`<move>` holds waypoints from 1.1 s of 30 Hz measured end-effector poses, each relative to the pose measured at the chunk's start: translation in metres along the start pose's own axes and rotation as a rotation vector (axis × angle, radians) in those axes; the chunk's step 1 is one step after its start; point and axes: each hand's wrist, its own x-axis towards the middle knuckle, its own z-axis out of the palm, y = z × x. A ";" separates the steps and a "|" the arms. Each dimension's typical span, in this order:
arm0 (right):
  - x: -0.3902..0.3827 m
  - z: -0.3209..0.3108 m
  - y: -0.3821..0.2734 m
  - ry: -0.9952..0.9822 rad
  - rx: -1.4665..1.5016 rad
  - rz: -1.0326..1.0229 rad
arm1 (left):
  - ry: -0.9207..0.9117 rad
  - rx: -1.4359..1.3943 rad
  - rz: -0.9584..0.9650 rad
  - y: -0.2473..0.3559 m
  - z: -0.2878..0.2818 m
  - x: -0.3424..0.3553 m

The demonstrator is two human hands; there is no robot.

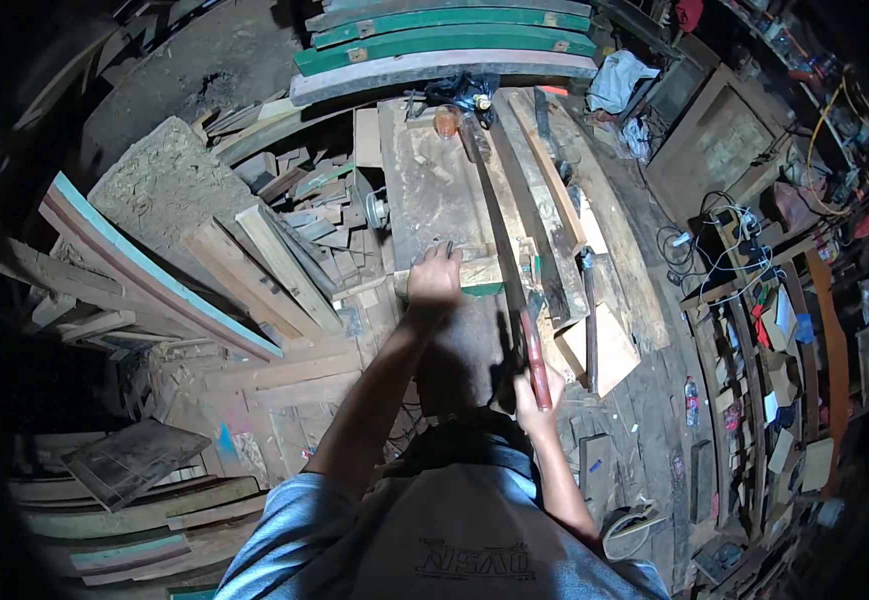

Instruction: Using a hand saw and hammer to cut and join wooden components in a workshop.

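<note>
My left hand lies over a short pale board with green on its lower edge, its fingers curled on the board at the front of the worn workbench top. My right hand grips the red-brown handle of a long, narrow, dark tool that reaches up the bench, right of the left hand; whether it is a blade or a bar I cannot tell. Long planks lie along the right of it. An orange jar and a dark plastic bag sit at the far end.
Green painted beams are stacked beyond the bench. Offcuts and leaning boards crowd the left. A framed panel, tangled cables, timber and a bottle are at the right. A sheet lies lower left.
</note>
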 end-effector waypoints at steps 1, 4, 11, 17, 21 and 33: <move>0.020 0.010 0.000 0.036 -0.002 -0.012 | 0.002 -0.004 0.014 0.006 -0.005 0.004; 0.044 0.024 -0.007 0.018 0.087 0.024 | 0.000 -0.020 0.008 -0.005 -0.002 -0.005; -0.045 -0.018 -0.003 -0.060 -0.023 0.091 | 0.135 0.048 0.052 -0.007 0.011 -0.008; 0.054 0.024 0.008 -0.014 0.154 0.030 | -0.033 0.002 -0.006 0.010 -0.012 0.001; 0.014 0.006 -0.002 -0.056 0.032 -0.025 | 0.041 0.024 0.025 -0.002 -0.004 -0.002; 0.047 0.027 0.006 -0.095 0.041 0.051 | -0.378 -0.004 -0.136 0.009 -0.018 0.009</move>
